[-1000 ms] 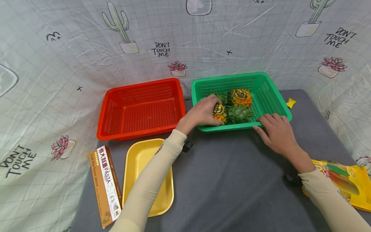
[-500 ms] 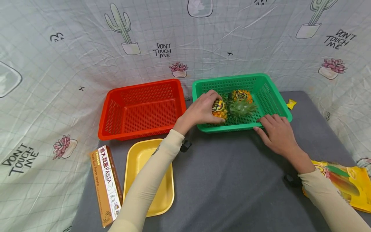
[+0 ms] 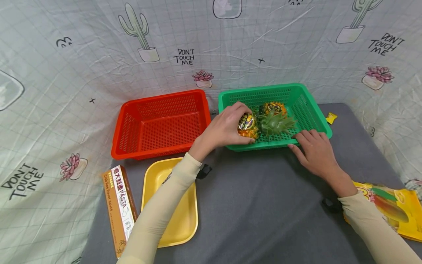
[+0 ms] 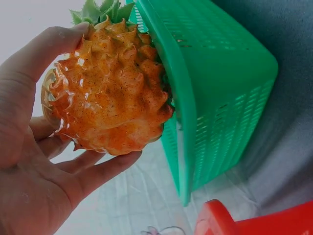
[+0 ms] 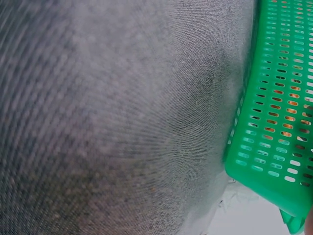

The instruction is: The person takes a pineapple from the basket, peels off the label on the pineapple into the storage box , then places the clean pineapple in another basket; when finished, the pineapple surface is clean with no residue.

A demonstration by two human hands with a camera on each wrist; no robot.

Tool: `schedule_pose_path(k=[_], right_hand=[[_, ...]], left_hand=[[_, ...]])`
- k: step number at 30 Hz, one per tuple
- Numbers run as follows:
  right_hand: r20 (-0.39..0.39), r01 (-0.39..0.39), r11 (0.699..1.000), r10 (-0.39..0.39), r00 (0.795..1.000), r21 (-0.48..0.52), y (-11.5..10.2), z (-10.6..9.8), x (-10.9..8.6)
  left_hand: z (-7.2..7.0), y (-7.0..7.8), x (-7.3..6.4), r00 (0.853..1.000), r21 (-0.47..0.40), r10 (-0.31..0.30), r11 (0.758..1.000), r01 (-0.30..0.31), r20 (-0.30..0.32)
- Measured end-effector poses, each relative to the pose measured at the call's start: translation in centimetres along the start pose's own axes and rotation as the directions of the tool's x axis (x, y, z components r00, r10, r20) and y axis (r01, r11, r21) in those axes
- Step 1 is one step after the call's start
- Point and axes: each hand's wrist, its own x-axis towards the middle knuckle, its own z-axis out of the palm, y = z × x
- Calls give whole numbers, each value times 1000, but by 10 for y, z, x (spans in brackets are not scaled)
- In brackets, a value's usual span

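My left hand grips a small orange pineapple with a black and yellow label, at the left end of the green basket. Its leafy crown points right. In the left wrist view thumb and fingers wrap the pineapple from the side, close by the basket rim. A second labelled pineapple lies farther back in the basket, partly covered by the first one's leaves. My right hand holds the basket's front rim near its right corner, fingers over the edge and thumb outside.
Left of the green basket stands a red basket. Nearer are a yellow tray, partly under my left forearm, and a pasta box. A yellow mango-printed bag lies at right, and a small yellow wrapped piece behind.
My left hand has raised the pineapple slightly and drawn it a little left, and its crown now shows more over the basket. The right hand stays on the rim.
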Motion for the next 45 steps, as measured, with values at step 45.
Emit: schedule_pose_path(k=[45], right_hand=[[-11, 2, 1000, -2, 1000, -8, -1, 0, 0]], left_hand=[[3, 50, -89, 995, -50, 73, 996, -69, 64]])
